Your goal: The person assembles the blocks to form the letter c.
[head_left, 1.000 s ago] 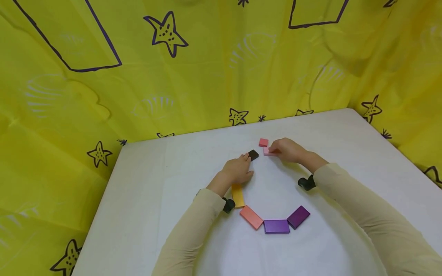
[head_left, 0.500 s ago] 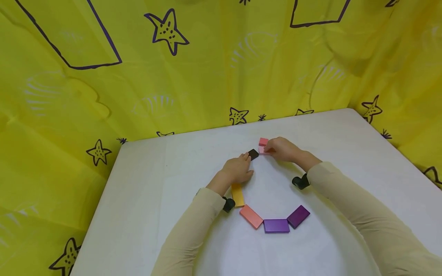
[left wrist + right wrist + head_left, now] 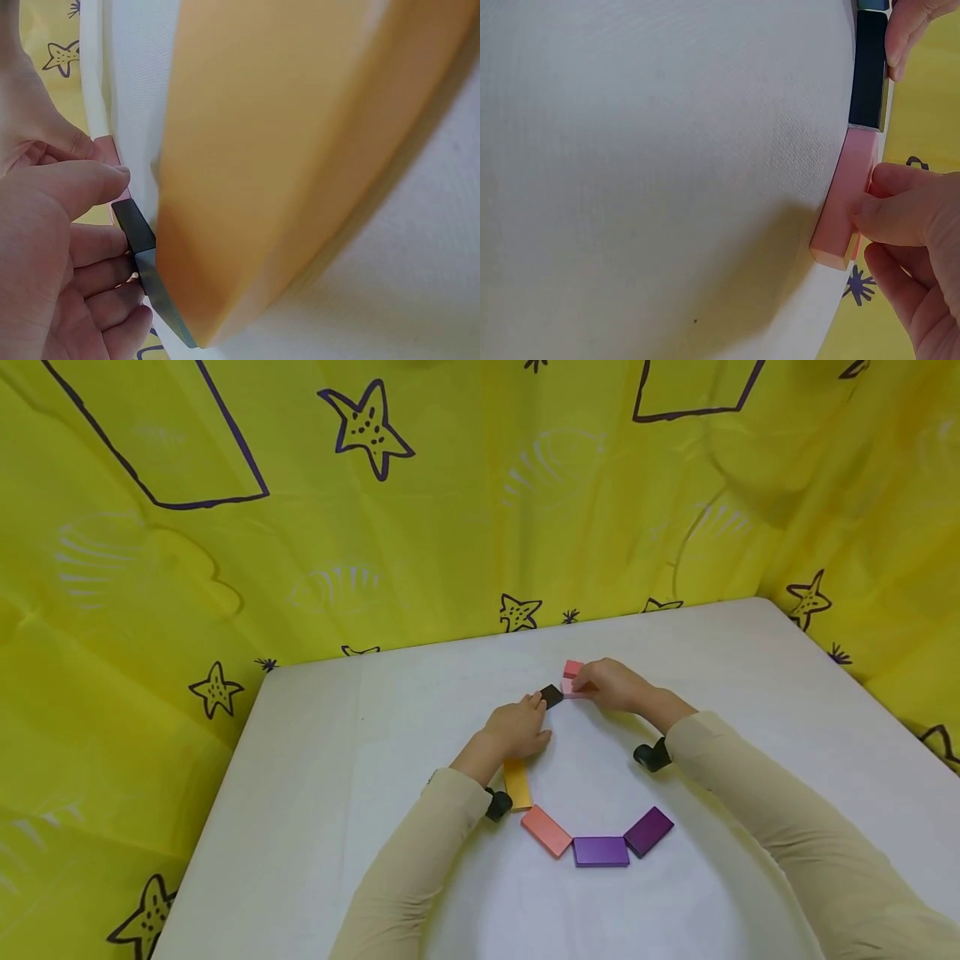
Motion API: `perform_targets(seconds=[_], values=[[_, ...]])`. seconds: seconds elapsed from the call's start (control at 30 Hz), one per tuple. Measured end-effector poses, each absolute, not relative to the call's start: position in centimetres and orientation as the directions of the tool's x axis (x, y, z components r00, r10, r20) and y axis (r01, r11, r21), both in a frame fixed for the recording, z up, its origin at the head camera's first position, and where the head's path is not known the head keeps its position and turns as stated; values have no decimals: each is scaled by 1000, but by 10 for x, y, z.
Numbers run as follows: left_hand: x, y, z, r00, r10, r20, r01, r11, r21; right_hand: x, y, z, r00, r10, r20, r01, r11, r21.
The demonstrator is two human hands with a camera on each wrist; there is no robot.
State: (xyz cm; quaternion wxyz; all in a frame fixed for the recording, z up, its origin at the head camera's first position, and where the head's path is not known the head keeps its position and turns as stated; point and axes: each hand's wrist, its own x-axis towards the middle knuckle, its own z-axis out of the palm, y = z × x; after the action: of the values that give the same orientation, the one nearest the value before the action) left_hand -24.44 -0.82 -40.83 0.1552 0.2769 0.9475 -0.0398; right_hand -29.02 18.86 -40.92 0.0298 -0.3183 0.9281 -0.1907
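In the head view my right hand (image 3: 615, 683) pinches a pink block (image 3: 569, 687) between thumb and fingers. The right wrist view shows that block's near end meeting a black block (image 3: 868, 71), in line at a slight angle. My left hand (image 3: 516, 729) lies over the left side of the arc, its fingertips touching the outer side of the black block and of a dark teal block (image 3: 163, 292). Its thumb stands apart from the blocks. Behind the pink block is a coral-red block (image 3: 572, 669), partly hidden by my right hand.
A yellow block (image 3: 517, 787), a salmon block (image 3: 546, 832), a purple block (image 3: 601, 852) and a dark purple block (image 3: 648, 832) continue the curve on the white table (image 3: 315, 777). A yellow curtain (image 3: 450, 527) hangs behind.
My right hand has moved left with the pink block, bringing it up to the black block, and has held there since half a second ago. The left hand has stayed in place.
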Motion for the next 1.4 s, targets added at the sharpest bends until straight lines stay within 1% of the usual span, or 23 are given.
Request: perform_targets(seconds=[0.2, 0.4, 1.1, 1.4], values=[[-244, -8, -409, -800, 508, -319, 535, 845, 4, -288, 187, -409, -794, -604, 69, -580, 718, -384], [-243, -8, -408, -801, 504, -323, 530, 848, 7, -287, 187, -409, -785, -614, 83, -596, 712, -371], [-242, -5, -406, -804, 505, -314, 532, 847, -2, -283, 189, -405, -812, -583, 35, -550, 742, -385], [-243, -3, -405, -811, 512, -282, 541, 841, -27, -285, 186, -405, -783, -617, 77, -597, 710, -374]])
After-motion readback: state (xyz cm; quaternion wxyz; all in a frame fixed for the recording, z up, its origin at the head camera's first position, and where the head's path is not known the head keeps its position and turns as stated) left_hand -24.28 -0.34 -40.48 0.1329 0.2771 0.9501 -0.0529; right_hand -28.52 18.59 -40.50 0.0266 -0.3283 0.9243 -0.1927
